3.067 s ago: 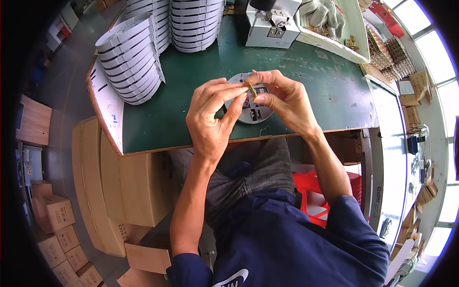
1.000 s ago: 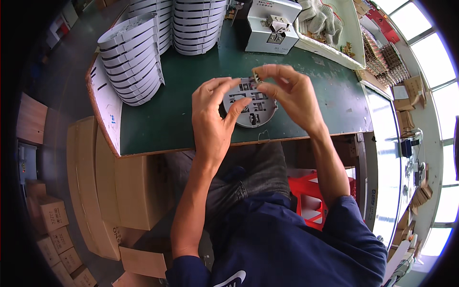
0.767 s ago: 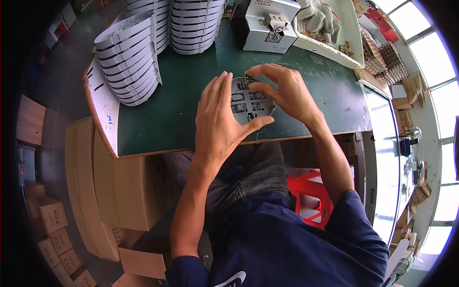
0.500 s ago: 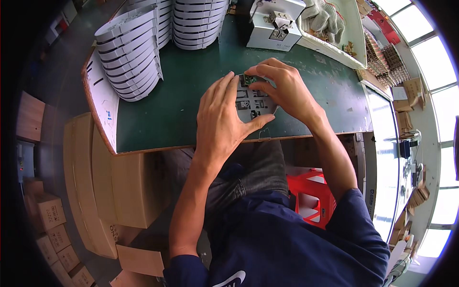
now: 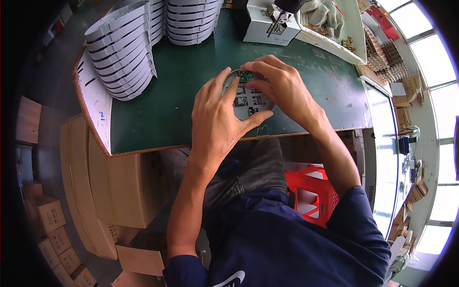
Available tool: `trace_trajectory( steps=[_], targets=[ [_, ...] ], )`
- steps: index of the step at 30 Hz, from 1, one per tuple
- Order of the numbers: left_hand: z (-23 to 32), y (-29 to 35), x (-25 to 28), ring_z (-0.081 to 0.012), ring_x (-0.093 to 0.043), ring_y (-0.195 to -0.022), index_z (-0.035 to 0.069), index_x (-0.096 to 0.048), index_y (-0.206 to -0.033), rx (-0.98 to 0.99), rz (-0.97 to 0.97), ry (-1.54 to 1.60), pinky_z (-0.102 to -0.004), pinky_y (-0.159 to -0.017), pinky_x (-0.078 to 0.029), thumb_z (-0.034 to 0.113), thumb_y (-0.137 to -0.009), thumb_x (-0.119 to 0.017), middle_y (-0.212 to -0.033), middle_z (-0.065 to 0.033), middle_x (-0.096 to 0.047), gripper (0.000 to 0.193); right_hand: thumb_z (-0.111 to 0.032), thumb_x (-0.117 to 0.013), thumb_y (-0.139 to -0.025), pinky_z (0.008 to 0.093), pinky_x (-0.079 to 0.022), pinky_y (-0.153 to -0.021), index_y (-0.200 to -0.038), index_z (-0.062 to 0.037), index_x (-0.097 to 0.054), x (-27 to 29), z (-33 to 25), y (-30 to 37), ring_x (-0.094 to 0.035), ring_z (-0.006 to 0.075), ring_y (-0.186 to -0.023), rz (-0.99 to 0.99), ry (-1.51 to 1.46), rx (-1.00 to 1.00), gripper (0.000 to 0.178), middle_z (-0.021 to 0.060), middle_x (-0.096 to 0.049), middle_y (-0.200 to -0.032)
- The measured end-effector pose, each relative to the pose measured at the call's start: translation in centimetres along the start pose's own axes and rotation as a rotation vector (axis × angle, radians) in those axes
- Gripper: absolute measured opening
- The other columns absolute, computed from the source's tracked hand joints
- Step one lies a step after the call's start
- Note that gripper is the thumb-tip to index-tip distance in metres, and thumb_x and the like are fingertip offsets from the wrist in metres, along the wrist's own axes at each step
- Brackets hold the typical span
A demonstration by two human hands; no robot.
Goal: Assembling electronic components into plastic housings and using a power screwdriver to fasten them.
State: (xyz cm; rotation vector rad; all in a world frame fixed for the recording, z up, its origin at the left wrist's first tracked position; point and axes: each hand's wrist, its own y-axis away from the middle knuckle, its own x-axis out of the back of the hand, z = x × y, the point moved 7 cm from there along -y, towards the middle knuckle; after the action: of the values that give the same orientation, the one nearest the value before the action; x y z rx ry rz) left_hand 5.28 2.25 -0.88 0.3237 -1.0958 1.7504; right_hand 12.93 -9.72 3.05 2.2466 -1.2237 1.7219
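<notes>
A round grey disc with small white parts [image 5: 249,101] lies on the green table [image 5: 181,86] near its front edge. My left hand [image 5: 221,118] rests flat over the disc's left side, fingers spread and thumb along its lower rim. My right hand [image 5: 282,88] curls over the disc's top right, and its fingertips press a small green circuit board [image 5: 246,75] at the upper rim. Most of the disc is hidden under both hands.
Two stacks of white round trays [image 5: 125,48] [image 5: 191,19] stand at the back left. A grey box-shaped machine [image 5: 270,24] and a tray with gloves [image 5: 330,19] sit at the back. Cardboard boxes [image 5: 105,177] lie left below the table; a red stool [image 5: 313,193] is under it.
Both hands came down from holding a small part above the disc. My left hand now lies flat on the disc, and my right hand sets the green board at its upper rim.
</notes>
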Motion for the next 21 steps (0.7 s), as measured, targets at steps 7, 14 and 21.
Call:
trace_trajectory(
  steps=[7,14,21],
  targets=[
    [0.3,-0.2,0.0,-0.0363,-0.058,-0.125,-0.002,-0.067,-0.127,-0.021,-0.004,-0.013,-0.0471,-0.107,-0.047,0.049,-0.074,-0.088,-0.14,-0.0191,-0.06,0.077,-0.004,-0.076,-0.085,0.0402,-0.059,-0.082,-0.112,-0.0058,-0.073,0.0,0.1,0.5,-0.069,0.032,-0.096,0.07,0.016,0.135,0.027,0.0123,-0.067,-0.108],
    [0.1,-0.1,0.1,-0.0362,-0.059,-0.125,-0.002,-0.065,-0.129,-0.002,0.015,0.014,-0.0467,-0.107,-0.047,0.047,-0.072,-0.089,-0.139,-0.0169,-0.061,0.079,-0.001,-0.078,-0.081,0.0419,-0.057,-0.085,-0.11,-0.0047,-0.073,-0.2,-0.4,0.1,-0.064,0.0317,-0.102,-0.013,0.111,0.193,0.03,0.012,-0.067,-0.107],
    [0.1,-0.2,0.0,-0.0346,-0.059,-0.124,-0.003,-0.064,-0.129,-0.012,0.008,0.001,-0.0459,-0.107,-0.047,0.048,-0.072,-0.089,-0.136,-0.0153,-0.062,0.08,-0.002,-0.078,-0.082,0.0435,-0.055,-0.093,-0.107,-0.0035,-0.072,-0.1,-0.4,-0.1,-0.064,0.033,-0.1,0.043,0.096,0.233,0.026,0.0119,-0.068,-0.103]
  ],
)
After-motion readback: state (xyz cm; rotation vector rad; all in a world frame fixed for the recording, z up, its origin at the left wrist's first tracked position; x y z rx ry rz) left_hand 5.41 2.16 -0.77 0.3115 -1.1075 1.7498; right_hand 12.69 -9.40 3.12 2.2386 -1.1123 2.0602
